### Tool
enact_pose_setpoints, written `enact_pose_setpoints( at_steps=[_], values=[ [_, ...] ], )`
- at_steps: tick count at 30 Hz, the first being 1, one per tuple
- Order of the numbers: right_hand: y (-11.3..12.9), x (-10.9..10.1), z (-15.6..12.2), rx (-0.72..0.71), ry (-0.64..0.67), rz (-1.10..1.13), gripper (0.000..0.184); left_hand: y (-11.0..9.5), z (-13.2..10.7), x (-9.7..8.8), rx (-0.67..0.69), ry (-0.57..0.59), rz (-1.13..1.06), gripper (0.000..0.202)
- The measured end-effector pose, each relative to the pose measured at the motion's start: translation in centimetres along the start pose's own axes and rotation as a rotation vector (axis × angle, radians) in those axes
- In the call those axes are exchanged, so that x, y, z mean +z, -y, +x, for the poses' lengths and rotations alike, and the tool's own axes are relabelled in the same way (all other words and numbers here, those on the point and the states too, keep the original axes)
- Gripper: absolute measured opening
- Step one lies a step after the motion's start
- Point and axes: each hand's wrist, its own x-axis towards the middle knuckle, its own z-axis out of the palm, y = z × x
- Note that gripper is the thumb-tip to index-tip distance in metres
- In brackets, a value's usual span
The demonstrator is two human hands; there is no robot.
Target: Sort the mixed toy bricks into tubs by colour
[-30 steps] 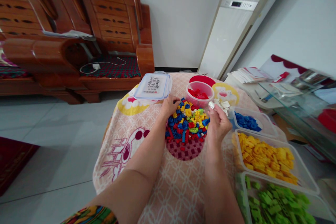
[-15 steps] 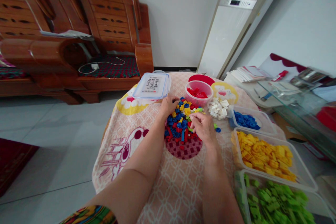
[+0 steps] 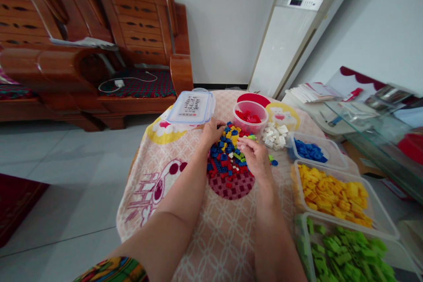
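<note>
A mixed pile of toy building bricks (image 3: 222,155) in blue, red, yellow, green and white lies on the patterned tablecloth (image 3: 211,233). At its left edge rests my left hand (image 3: 212,133), open, with fingers stretched along the bricks. Over the right side of the pile is my right hand (image 3: 255,156), its thumb and fingers drawn together. Whatever lies between those fingertips is too small to make out. Just beyond, a pink-tinted round tub (image 3: 250,128) contains red bricks (image 3: 249,117). White bricks (image 3: 276,135) form a separate heap to the right.
Along the right side stand clear boxes holding blue bricks (image 3: 309,151), yellow bricks (image 3: 332,194) and green bricks (image 3: 352,251). A clear lid with blue edging (image 3: 190,108) lies at the back left. Behind the tub is a red round lid (image 3: 254,98). A wooden bench (image 3: 142,48) stands beyond the table.
My right hand has shifted slightly and its fingers have changed position over the pile. A few small white bricks now show among the coloured ones. My left hand stays almost in place.
</note>
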Motion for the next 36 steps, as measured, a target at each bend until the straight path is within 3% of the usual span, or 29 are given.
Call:
enact_pose_setpoints(
  at_steps=[3,6,9,12,15,20,25,32,36],
  values=[
    [0.4,0.1,-0.2,0.093,0.068,-0.157,0.029,0.2,0.0,0.1,0.005,-0.006,-0.008,0.03],
    [0.9,0.9,-0.4,0.154,0.179,-0.479,0.02,0.3,0.1,0.2,0.007,-0.007,-0.013,0.029],
    [1.4,2.0,-0.6,0.134,0.225,-0.766,0.017,0.3,0.1,0.2,0.003,-0.006,-0.015,0.03],
    [1.6,2.3,-0.6,0.103,0.223,-0.83,0.019,0.2,0.1,0.1,-0.003,-0.005,-0.011,0.029],
    [1.3,1.8,-0.5,0.121,0.164,-0.645,0.022,0.0,0.0,0.0,-0.005,-0.006,-0.001,0.029],
    [0.9,0.6,-0.3,0.25,0.071,-0.082,0.041,-0.1,-0.1,-0.1,-0.009,-0.002,-0.002,0.029],
    [0.9,0.4,-0.1,0.287,-0.182,0.262,0.051,-0.2,-0.1,-0.2,-0.005,-0.003,-0.007,0.029],
    [-0.1,-1.6,0.7,0.037,-0.679,0.42,0.06,-0.5,-0.2,-0.4,-0.027,0.015,0.023,0.03],
    [-0.7,-2.5,0.7,-0.005,-0.679,0.412,0.067,-0.3,0.0,-0.2,-0.024,0.009,0.016,0.031]
  ],
)
